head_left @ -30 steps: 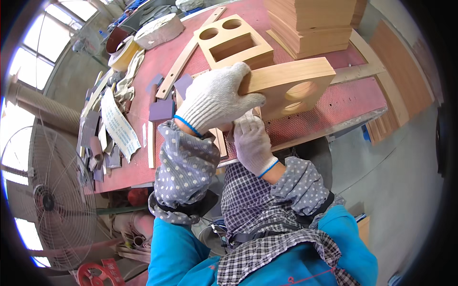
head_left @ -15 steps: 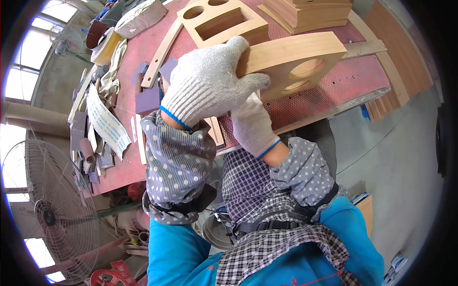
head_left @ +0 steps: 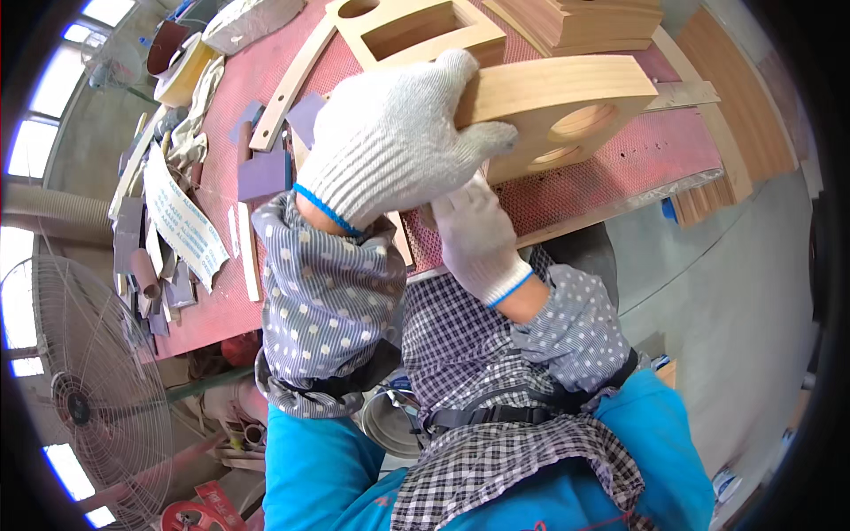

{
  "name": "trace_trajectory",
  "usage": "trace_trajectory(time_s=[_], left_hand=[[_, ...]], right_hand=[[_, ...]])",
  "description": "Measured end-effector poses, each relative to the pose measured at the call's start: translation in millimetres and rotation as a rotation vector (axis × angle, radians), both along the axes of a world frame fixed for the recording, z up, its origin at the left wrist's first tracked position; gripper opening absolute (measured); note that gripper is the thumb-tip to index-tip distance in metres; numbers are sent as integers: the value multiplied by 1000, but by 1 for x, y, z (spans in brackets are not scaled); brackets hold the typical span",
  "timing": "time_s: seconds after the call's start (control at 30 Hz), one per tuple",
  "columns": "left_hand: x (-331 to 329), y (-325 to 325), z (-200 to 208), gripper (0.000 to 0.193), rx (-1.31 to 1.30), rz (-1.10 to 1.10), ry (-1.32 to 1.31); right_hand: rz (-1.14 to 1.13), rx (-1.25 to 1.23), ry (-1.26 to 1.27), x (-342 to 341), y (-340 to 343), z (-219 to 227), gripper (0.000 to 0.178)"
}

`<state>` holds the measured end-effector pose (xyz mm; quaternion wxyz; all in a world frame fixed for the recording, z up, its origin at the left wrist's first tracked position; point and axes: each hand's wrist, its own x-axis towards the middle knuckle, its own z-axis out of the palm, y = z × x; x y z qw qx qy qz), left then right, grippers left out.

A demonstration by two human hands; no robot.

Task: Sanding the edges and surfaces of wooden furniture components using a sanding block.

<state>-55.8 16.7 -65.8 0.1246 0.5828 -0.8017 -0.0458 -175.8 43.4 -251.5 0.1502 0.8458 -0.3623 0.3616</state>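
A thick pale wooden block [head_left: 558, 84] with round holes in its side stands tilted above the near right part of the table. My left hand [head_left: 390, 137], in a white knitted glove, clamps its near left end, with the thumb against the holed side and the fingers over the far side. Below it, my right hand [head_left: 482, 234], gloved too, is curled beside the block's lower near corner. Its fingertips are hidden behind my left hand and the block, so what they hold cannot be made out.
A similar holed wooden piece [head_left: 425, 40] lies at the back, left of stacked wooden parts [head_left: 593, 26]. Purple abrasive blocks [head_left: 264, 177], a drilled wooden strip [head_left: 292, 93] and a pile of scraps and sandpaper [head_left: 181, 217] cover the left side. A large fan [head_left: 84, 398] stands lower left.
Both hands and the block have shifted slightly to the right in the picture, while the table's left side has slid a little left. My left hand keeps the same hold.
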Motion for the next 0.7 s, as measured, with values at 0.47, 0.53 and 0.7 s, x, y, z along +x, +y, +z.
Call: trace_trajectory(time_s=[0.47,0.53,0.7], left_hand=[[2,0,-2,59,0,23,-10],[7,-2,-4,61,3,17,13],[-5,-5,-13,57,-72,-17,-3]], right_hand=[[-36,598,180,11,1,19,14],[-96,784,346,17,-3,31,18],[-39,337,71,-13,13,-7,37]])
